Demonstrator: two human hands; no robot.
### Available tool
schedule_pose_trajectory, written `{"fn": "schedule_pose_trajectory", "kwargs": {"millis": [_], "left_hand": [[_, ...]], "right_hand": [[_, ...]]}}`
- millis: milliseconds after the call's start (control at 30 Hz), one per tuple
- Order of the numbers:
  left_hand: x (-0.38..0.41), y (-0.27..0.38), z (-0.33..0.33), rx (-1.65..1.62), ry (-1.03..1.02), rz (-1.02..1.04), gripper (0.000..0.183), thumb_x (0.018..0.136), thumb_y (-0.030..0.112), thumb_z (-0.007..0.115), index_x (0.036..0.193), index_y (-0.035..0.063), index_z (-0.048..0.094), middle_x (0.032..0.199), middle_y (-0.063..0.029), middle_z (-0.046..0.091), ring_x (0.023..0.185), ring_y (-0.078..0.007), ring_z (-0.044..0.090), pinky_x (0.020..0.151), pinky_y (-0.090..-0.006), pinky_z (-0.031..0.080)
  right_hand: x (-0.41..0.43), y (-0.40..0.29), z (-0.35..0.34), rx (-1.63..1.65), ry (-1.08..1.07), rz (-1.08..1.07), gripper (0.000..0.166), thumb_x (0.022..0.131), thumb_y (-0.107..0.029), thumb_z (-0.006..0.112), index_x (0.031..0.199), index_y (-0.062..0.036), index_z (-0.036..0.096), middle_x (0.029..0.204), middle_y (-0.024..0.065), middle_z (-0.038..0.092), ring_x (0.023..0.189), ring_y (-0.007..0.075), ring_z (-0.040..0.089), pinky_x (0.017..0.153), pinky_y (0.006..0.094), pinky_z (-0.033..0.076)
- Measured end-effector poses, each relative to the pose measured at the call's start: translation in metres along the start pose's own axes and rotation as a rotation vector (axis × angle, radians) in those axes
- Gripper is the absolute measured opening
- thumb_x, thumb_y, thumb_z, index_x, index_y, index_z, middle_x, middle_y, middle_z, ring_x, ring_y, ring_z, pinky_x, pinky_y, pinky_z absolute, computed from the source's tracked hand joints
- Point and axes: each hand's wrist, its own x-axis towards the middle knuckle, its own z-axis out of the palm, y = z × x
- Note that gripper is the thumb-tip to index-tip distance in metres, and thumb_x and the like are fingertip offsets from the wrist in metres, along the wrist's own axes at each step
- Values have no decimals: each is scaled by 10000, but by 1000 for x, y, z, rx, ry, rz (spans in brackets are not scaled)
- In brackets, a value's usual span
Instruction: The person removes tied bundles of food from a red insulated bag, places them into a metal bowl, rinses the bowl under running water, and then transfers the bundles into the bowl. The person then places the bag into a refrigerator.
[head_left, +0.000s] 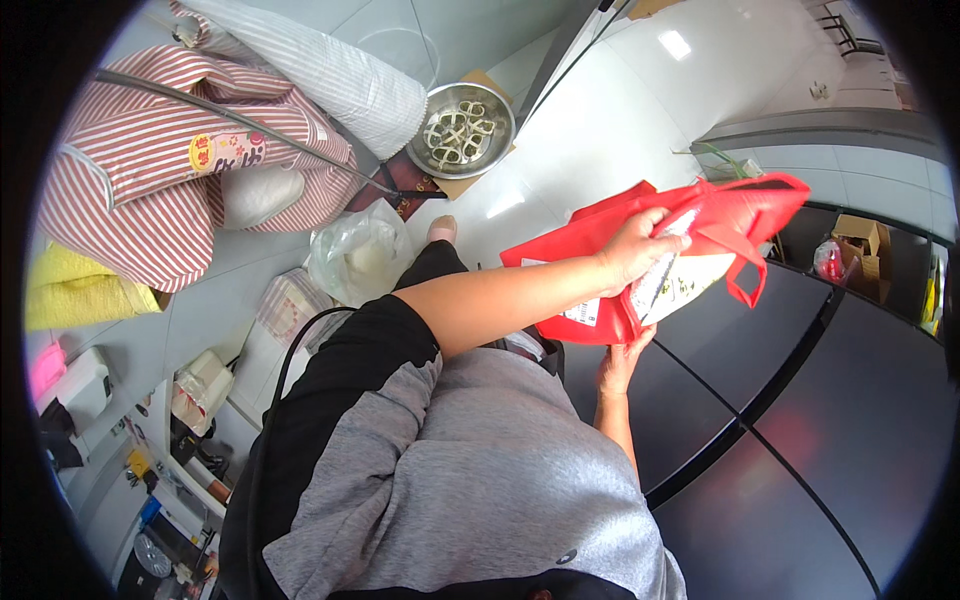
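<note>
I hold a red fabric tote bag (600, 225) with handles, tilted to the right in front of me. My left hand (643, 249) grips it near the middle, its fingers over a silvery strip beside a pale panel (690, 289) that bears writing. Whether that panel belongs to the bag or to a packet in it, I cannot tell. Below, my right hand (627, 361) holds the bag's lower edge, its fingers partly hidden by the bag. A white label with print shows on the bag's near side.
Grey cabinet doors (750, 330) lie at the right, with a cardboard box (862, 247) on a dark shelf beyond. On the floor ahead stands a steel bowl (510, 124) with ring-shaped pieces. Striped fabric (150, 142), a clear plastic bag (364, 247) and a metal rod are at the left.
</note>
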Motion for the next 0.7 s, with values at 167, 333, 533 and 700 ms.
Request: {"fn": "schedule_pose_trajectory", "kwargs": {"millis": [167, 333, 533, 700], "left_hand": [[-11, 0, 27, 32, -31, 97, 378, 821, 194, 692, 1109, 32, 509, 940, -44, 576, 869, -107, 563, 751, -268, 477], [-10, -3, 47, 125, -49, 234, 359, 824, 202, 702, 1076, 23, 518, 932, -31, 564, 859, -88, 544, 738, -251, 468], [-15, -22, 73, 495, -65, 400, 303, 832, 244, 696, 977, 31, 537, 859, -24, 547, 831, -81, 511, 746, -270, 450], [-18, -29, 94, 766, -139, 293, 465, 793, 237, 685, 1137, 7, 473, 1078, -178, 588, 1014, -295, 582, 858, -381, 457]], "right_hand": [[4, -19, 0, 265, -5, 37, 996, 758, -517, 701, 1462, -124, 117, 1432, 89, 315, 1293, 220, 353, 1047, 390, 303], [10, -26, -5, 117, -127, -124, 906, 782, -358, 736, 1441, -73, 183, 1390, 111, 364, 1249, 212, 395, 1034, 373, 326], [28, -20, -3, 17, 71, -58, 549, 810, -109, 701, 1272, 23, 434, 1217, 106, 529, 1096, 200, 523, 950, 345, 413], [30, -29, -12, 28, 94, -70, 476, 871, -162, 627, 1276, 16, 449, 1255, 118, 512, 1117, 199, 510, 951, 351, 420]]}}
